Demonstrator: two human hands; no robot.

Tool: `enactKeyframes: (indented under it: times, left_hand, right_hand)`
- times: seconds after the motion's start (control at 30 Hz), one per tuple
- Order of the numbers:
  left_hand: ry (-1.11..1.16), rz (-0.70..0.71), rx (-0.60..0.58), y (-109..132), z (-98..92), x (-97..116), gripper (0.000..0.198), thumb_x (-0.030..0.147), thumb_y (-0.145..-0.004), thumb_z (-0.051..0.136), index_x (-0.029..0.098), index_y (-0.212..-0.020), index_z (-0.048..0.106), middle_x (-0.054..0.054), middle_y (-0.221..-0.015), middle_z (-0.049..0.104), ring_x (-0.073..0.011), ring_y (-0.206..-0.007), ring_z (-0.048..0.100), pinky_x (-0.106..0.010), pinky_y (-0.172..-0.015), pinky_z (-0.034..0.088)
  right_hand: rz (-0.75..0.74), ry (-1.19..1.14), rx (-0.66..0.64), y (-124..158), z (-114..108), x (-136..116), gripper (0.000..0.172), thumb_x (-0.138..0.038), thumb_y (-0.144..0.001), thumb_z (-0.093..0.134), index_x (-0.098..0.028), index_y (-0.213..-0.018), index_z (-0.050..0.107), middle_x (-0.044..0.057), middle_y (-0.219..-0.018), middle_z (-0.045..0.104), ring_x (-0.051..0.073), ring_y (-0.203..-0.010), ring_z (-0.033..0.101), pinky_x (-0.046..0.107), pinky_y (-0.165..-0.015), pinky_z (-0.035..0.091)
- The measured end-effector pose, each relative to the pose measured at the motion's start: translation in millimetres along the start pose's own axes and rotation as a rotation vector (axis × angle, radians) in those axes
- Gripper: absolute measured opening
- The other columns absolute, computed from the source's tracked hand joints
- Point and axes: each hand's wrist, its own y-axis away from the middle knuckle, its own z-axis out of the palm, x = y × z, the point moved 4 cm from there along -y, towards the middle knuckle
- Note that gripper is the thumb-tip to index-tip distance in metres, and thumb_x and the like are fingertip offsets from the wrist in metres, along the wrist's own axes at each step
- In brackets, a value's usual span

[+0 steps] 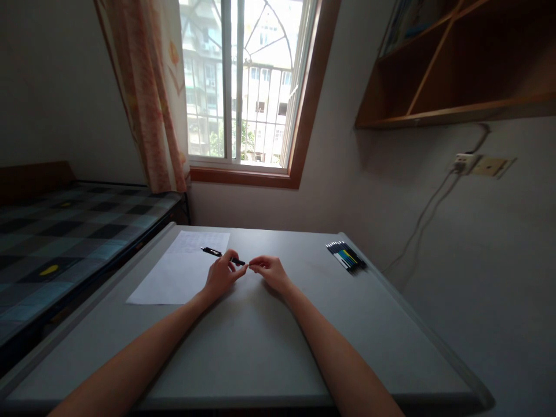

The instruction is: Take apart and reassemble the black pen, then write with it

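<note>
A black pen (211,251) passes through the fingers of my left hand (223,274), its clip end pointing up and left over the paper. My right hand (269,272) is beside the pen's right end, thumb and fingers pinched together around something too small to make out. The fingertips of both hands nearly meet. White sheets of paper (167,278) lie on the left part of the grey table (243,359), partly under my left hand.
A pack of several dark pens (346,258) lies near the table's right edge. Behind the table are a wall and a barred window (260,116) with a curtain (152,116). A checked bed (87,231) stands left, a wooden shelf (434,113) hangs upper right.
</note>
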Motion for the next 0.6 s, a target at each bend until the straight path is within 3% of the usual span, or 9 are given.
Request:
enactKeyframes:
  times: [0.2, 0.4, 0.6]
  left_hand:
    - [0.015, 0.009, 0.005, -0.8, -0.1, -1.7, 0.027, 0.042, -0.068, 0.060, 0.023, -0.078, 0.044, 0.005, -0.065, 0.059, -0.0121, -0.055, 0.059, -0.022, -0.052, 0.041]
    - [0.058, -0.048, 0.091, -5.7, -3.3, -11.5, 0.028, 0.043, -0.067, 0.060, 0.022, -0.076, 0.044, 0.005, -0.066, 0.058, -0.0109, -0.052, 0.057, -0.021, -0.050, 0.040]
    - [0.082, -0.052, 0.083, -6.2, -2.8, -12.5, 0.026, 0.042, -0.069, 0.059, 0.022, -0.077, 0.044, 0.005, -0.066, 0.057, -0.0106, -0.051, 0.056, -0.021, -0.050, 0.040]
  right_hand:
    - [-0.001, 0.011, -0.004, -0.8, -2.7, 3.6, 0.021, -0.034, -0.061, 0.068, -0.016, -0.074, 0.070, 0.003, -0.064, 0.066, 0.012, -0.057, 0.055, 0.025, -0.057, 0.045]
    - [0.027, -0.031, 0.040, -2.9, -11.2, 4.5, 0.021, -0.033, -0.061, 0.068, -0.015, -0.072, 0.069, 0.005, -0.066, 0.067, 0.013, -0.057, 0.056, 0.027, -0.058, 0.046]
    - [0.006, 0.144, 0.106, -4.6, -18.7, 10.6, 0.020, -0.032, -0.067, 0.063, -0.017, -0.079, 0.069, 0.005, -0.072, 0.067, 0.013, -0.058, 0.056, 0.026, -0.057, 0.045]
